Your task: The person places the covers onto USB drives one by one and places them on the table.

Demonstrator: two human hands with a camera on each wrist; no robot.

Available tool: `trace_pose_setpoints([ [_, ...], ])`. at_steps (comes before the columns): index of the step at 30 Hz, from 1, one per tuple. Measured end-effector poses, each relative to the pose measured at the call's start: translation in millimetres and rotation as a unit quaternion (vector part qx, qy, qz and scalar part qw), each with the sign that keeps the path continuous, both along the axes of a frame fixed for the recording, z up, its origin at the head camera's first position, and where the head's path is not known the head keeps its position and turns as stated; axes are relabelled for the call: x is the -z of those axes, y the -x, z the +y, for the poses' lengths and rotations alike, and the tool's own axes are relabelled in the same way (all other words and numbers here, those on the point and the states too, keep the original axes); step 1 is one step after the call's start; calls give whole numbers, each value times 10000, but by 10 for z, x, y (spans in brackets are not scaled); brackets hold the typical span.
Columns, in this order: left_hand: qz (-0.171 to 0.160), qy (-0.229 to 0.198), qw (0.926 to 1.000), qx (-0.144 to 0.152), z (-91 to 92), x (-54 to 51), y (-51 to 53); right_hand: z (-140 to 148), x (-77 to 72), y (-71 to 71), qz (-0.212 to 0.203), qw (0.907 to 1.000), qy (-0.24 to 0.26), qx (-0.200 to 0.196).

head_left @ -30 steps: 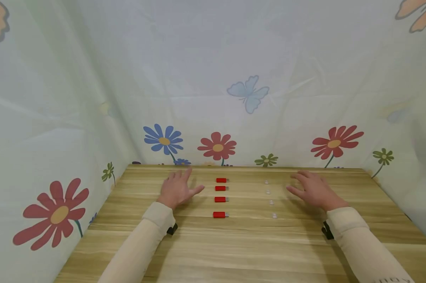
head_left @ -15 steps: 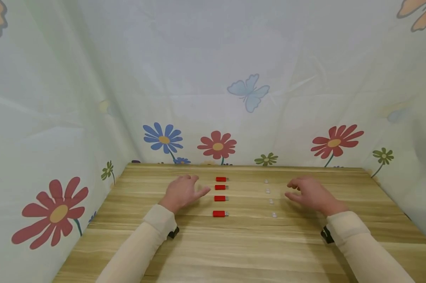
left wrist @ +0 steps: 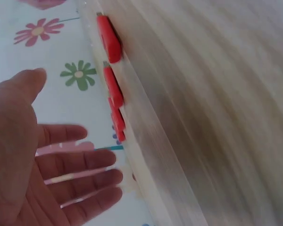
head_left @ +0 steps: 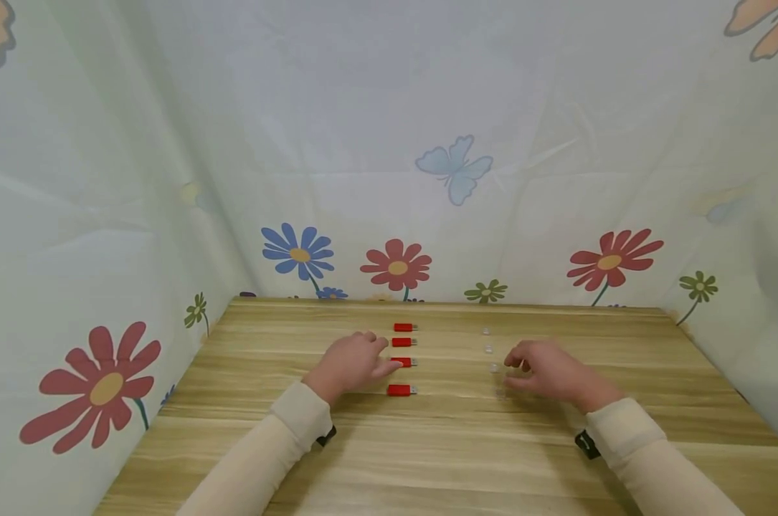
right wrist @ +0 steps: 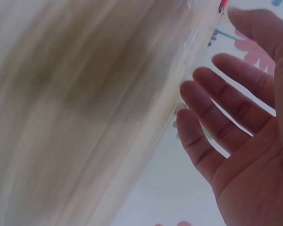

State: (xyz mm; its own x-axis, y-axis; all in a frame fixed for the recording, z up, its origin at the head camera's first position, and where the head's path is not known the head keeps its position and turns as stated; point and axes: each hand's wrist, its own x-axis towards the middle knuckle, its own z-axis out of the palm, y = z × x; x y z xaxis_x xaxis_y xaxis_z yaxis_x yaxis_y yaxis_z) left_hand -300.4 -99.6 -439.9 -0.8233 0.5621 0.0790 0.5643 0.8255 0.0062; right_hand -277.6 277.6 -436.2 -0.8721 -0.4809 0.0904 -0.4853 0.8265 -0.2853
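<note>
A column of several red USB sticks lies on the wooden table, metal plugs pointing right; the nearest USB stick sits a little apart. My left hand hovers at their left, its thumb overlapping one stick in the head view. In the left wrist view the left hand has spread, loose fingers and holds nothing. To the right runs a column of small clear caps. Beside the nearer caps is my right hand, partly covering the nearest one. The right wrist view shows the right hand holding nothing, fingers relaxed.
The wooden table ends at the back against a white curtain printed with flowers and a butterfly. More curtain hangs at the left side. A black strap shows at the right wrist.
Both hands have moved inward and slightly nearer the body, the left towards the red USB sticks, the right towards the clear caps. The sticks and caps stay in place.
</note>
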Motion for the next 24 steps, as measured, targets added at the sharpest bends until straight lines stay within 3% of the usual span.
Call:
trace_pose_setpoints([
  [4,21,152,9990,419,57,14,-38,-85,-8,-79,-151,9995,80,-279],
  [13,-215,71,9927,1186,176,16,-141,-155,18,-117,34,9951,129,-979],
  [24,-437,324,9921,1133,290,96,-180,-220,50,-110,-14,9938,82,-1111],
])
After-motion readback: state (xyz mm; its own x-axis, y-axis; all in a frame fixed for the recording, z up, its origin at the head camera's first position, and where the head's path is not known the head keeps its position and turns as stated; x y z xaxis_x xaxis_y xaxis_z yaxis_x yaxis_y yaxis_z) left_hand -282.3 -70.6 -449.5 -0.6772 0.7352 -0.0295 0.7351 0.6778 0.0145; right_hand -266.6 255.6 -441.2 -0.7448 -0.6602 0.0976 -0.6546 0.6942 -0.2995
